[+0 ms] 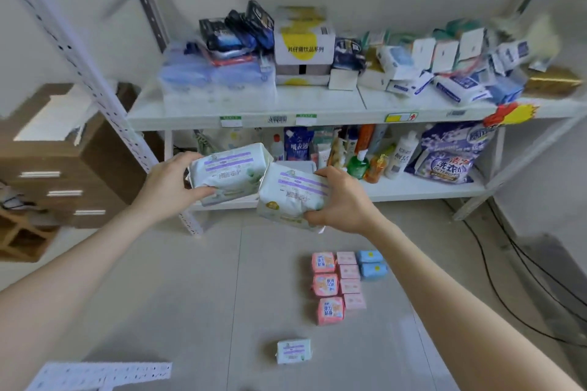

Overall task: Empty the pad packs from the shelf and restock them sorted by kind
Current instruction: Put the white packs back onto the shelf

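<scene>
My left hand (168, 186) grips a pale green pad pack with purple stripes (230, 171) in front of the lower shelf (422, 190). My right hand (341, 200) holds a second pack of the same kind (290, 197), touching the first. On the floor lie a matching green pack (293, 351), pink packs (327, 287) in a column, paler pink packs (349, 279) beside them, and two blue packs (371, 263).
The white upper shelf (317, 105) carries dark packs, boxes and white-blue packs. Bottles and detergent bags (451, 152) stand on the lower shelf. A brown drawer cabinet (63, 168) is at the left. Black cables (495, 279) run along the floor at right.
</scene>
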